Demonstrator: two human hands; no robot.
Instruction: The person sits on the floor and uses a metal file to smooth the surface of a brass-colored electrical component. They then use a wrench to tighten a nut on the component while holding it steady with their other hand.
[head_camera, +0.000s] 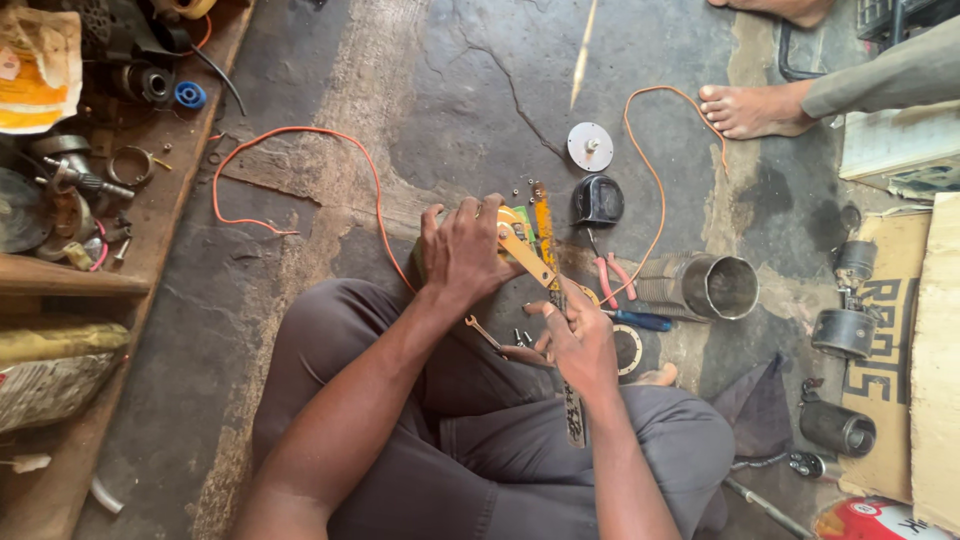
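Your left hand lay curled over the yellow-and-green device on the concrete floor, its fingers closed down around the top, while the orange wire looped away beyond your knuckles. Your right hand gripped the yellow hacksaw, fingers wrapped shut on its near end, the frame slanting up against the device just under your left fingertips. Red-handled pliers and a blue-handled screwdriver lay just beyond your right fingers.

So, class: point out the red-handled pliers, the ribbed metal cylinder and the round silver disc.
red-handled pliers (612, 278), head view, on a handle.
ribbed metal cylinder (668, 282), head view, on its ribbed side.
round silver disc (590, 146), head view, on its flat face.
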